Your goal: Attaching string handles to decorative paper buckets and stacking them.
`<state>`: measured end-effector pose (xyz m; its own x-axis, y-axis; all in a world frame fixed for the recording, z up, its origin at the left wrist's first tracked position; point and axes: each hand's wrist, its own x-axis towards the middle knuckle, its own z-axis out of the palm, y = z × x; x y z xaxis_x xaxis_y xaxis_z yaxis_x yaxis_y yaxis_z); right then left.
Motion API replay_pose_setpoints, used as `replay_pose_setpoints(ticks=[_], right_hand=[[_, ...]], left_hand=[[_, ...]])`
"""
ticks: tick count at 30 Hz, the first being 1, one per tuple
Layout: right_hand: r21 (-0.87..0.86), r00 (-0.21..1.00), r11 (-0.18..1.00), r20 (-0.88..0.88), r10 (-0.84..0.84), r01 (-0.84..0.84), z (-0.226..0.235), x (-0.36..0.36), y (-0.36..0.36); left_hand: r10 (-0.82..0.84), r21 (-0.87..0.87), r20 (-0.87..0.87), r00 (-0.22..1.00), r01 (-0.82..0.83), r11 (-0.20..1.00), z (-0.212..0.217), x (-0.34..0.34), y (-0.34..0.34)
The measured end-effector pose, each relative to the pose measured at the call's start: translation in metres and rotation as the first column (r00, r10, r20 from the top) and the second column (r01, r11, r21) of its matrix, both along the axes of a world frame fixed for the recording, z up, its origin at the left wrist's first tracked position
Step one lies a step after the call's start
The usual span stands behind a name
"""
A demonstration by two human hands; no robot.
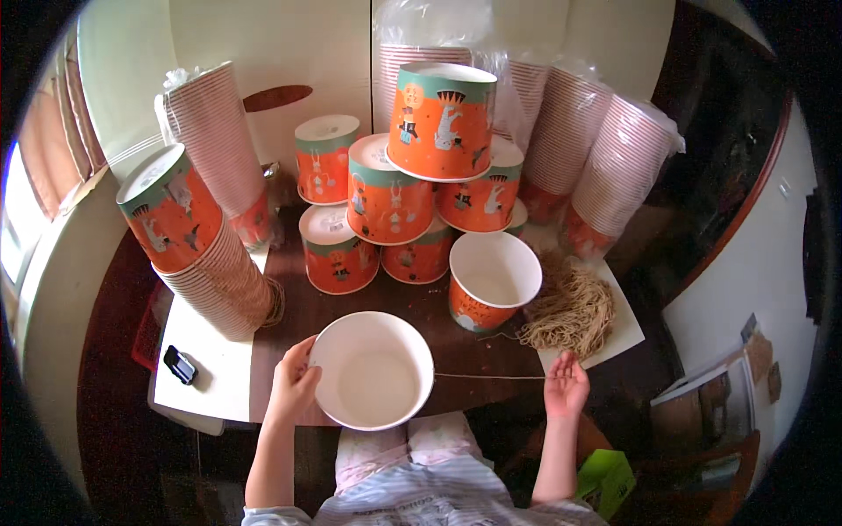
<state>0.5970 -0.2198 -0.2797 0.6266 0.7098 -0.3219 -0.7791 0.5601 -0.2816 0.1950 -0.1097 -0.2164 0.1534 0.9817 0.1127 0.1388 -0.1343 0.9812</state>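
Note:
My left hand (pixel 296 379) grips the left rim of a white-lined paper bucket (pixel 373 370), its mouth turned up toward me, at the table's front edge. A thin string (pixel 489 377) runs straight from the bucket's right side to my right hand (pixel 566 386). That hand is palm up with its fingers curled, and the string ends at it. Behind it lies a loose heap of tan string (pixel 574 307). Another orange bucket (pixel 495 280) stands upright beside the heap, its mouth open and white inside.
Upside-down orange and green buckets (pixel 443 118) are piled in the middle. A tall nested stack (pixel 215 280) leans at the left near a small black object (pixel 181 365). Plastic-wrapped stacks (pixel 566 123) line the back. White sheets (pixel 206 399) cover parts of the dark table (pixel 298 320).

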Motion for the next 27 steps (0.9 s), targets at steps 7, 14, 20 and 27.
replay_pose_setpoints(ticks=[7, 14, 20, 27], right_hand=[[-0.165, 0.989, 0.986, 0.145, 0.036, -0.012, 0.009, 0.017, -0.026], [-0.306, 0.272, 0.850, 0.941, 0.202, 0.429, 0.022, -0.001, -0.040], [0.085, -0.757, 0.996, 0.653, -0.025, 0.041, 0.111, -0.103, -0.055], [0.007, -0.879, 0.929, 0.321, -0.352, -0.370, 0.129, -0.170, -0.061]], left_hand=[[0.032, 0.094, 0.113, 0.993, -0.043, 0.995, -0.014, 0.001, -0.018], [0.230, 0.095, 0.145, 0.962, -0.245, 0.965, -0.034, -0.013, -0.073], [0.277, 0.438, -0.080, 0.957, -0.216, 0.873, 0.001, 0.012, -0.131], [-0.242, 0.172, 0.087, 0.966, 0.225, 0.959, 0.015, 0.036, -0.168]])
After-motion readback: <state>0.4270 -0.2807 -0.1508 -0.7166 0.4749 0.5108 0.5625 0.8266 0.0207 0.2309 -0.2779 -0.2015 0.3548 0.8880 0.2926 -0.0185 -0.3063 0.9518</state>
